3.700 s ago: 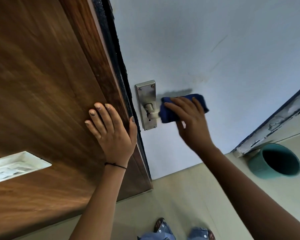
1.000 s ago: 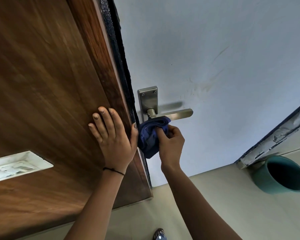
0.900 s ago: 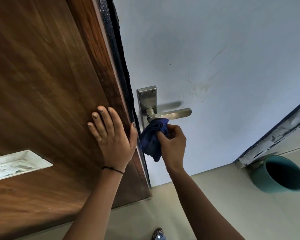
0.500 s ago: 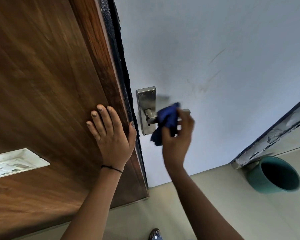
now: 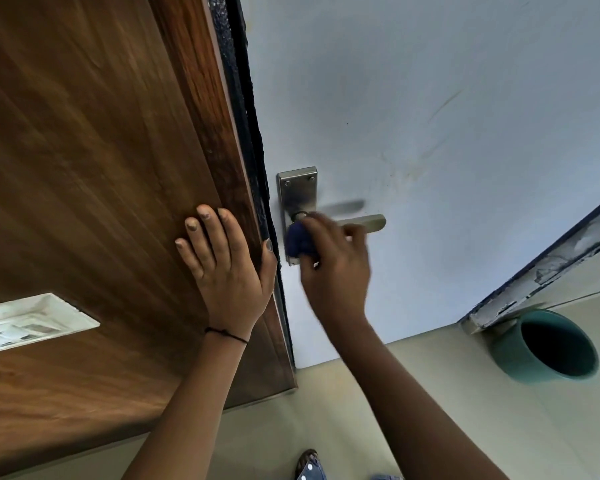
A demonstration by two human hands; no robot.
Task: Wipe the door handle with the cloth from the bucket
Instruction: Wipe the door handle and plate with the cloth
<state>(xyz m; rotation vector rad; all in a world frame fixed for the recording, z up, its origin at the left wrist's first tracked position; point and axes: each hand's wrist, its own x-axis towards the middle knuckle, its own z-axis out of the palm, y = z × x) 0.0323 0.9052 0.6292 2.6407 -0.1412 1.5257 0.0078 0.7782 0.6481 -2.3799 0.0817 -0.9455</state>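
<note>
Dark blue cloth is bunched in the right hand, whose grip is closed around it, and pressed against the lower part of the metal backplate, just under the root of the door handle. The hand is motion-blurred, so which fingers pinch the cloth cannot be told. The lever's outer end shows bare beyond the knuckles. The left hand lies flat and open on the brown wooden door, holding nothing, thumb at the door's edge, apparently steadying it.

The step in hand is the wiping itself, here at the base of the lever and the plate. By my reading the task is well along, though how clean the metal is cannot be judged. The next move probably calls for keeping the cloth wrapped and drawing it out along the lever to its free end, with the door held steady by the flat hand so it does not swing.

Compared with half a second ago, the cloth has moved from the middle of the lever, where it hung over the bar, inward and down to the plate, and the lever's end is now uncovered. The left hand has kept its place. The teal bucket stands on the floor well apart to the right, as it did.
</note>
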